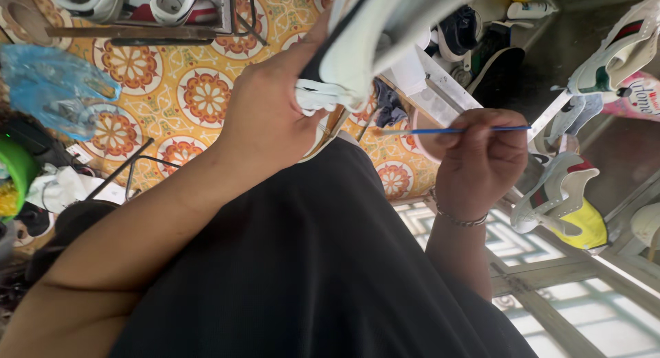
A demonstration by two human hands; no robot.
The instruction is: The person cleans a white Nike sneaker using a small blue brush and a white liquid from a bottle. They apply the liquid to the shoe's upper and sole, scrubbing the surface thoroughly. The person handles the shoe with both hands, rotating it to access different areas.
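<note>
Our left hand is clenched around a white sneaker, gripping it near the bundled white laces and holding it raised toward the top of the view, above our lap. The sneaker shows a dark stripe along its upper. Our right hand is closed on a thin blue-handled brush, pinched between thumb and fingers and held level, its tip pointing toward the sneaker without touching it. Just behind the fingers we see part of a small round pale container; we cannot tell whether the hand holds it. A metal bracelet circles the right wrist. Black fabric covers our lap below both hands.

Beyond the hands lies an orange floor mat with round floral patterns. A blue plastic bag rests on it at the left. Further out on the right, several white sneakers with green and red stripes lie on a rack, one beside a yellow item.
</note>
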